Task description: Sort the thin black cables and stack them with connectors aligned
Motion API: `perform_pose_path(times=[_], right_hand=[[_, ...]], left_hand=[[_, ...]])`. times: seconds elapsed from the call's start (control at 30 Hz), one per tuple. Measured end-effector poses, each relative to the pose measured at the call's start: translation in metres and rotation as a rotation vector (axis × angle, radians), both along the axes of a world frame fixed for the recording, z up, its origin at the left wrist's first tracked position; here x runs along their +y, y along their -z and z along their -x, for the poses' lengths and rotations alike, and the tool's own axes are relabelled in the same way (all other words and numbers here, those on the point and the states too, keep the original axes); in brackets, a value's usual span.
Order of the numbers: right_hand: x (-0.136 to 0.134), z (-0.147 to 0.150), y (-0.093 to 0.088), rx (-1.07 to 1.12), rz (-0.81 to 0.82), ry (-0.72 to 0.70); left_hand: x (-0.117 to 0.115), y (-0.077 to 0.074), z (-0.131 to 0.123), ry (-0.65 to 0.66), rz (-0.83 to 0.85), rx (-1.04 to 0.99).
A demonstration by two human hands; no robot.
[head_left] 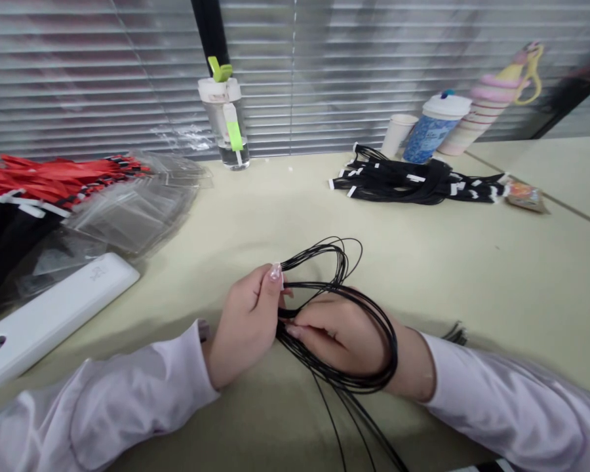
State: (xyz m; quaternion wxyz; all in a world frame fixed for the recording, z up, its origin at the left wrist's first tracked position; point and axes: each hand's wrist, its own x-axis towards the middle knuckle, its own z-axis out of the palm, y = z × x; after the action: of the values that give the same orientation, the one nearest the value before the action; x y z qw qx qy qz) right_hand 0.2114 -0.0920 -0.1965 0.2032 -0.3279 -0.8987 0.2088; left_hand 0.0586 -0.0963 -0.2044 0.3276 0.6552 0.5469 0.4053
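Note:
A bundle of thin black cables [392, 341] is looped between my hands above the pale table. My left hand [250, 318] is closed on the bundle, its thumb pressing a small white connector or tag at the cables' upper left. My right hand [347, 331] reaches through the big loop, thumb and fingertips pinched on the cables close to the left fingers. The loop hangs around the right hand near the wrist. A smaller loop arches above, and several loose strands trail down toward the bottom edge. What lies inside the left fist is hidden.
At left lie red-and-black cables [54, 176], clear plastic bags [132, 213] and a long white device [63, 314]. Finished-looking black cable bundles [413, 180] lie at back right, beside a white cup [398, 134] and blue cup [432, 131]. A water bottle [226, 124] stands by the blinds.

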Motion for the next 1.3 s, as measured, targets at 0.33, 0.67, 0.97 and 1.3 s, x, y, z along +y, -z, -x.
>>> perform_pose_path(times=[0.33, 0.67, 0.97, 1.3], right_hand=[[-0.004, 0.002, 0.0, -0.087, -0.085, 0.066], [-0.002, -0.001, 0.0, -0.105, -0.104, 0.049], [0.005, -0.003, -0.001, 0.071, 0.163, 0.014], [0.003, -0.002, -0.008, 0.039, 0.293, 0.052]], left_hand=[[0.002, 0.0, -0.001, 0.013, -0.009, -0.007], [0.002, -0.001, -0.001, -0.014, 0.047, -0.007], [0.004, 0.0, -0.002, -0.035, 0.075, -0.033], [0.004, -0.002, -0.004, -0.023, 0.054, -0.039]])
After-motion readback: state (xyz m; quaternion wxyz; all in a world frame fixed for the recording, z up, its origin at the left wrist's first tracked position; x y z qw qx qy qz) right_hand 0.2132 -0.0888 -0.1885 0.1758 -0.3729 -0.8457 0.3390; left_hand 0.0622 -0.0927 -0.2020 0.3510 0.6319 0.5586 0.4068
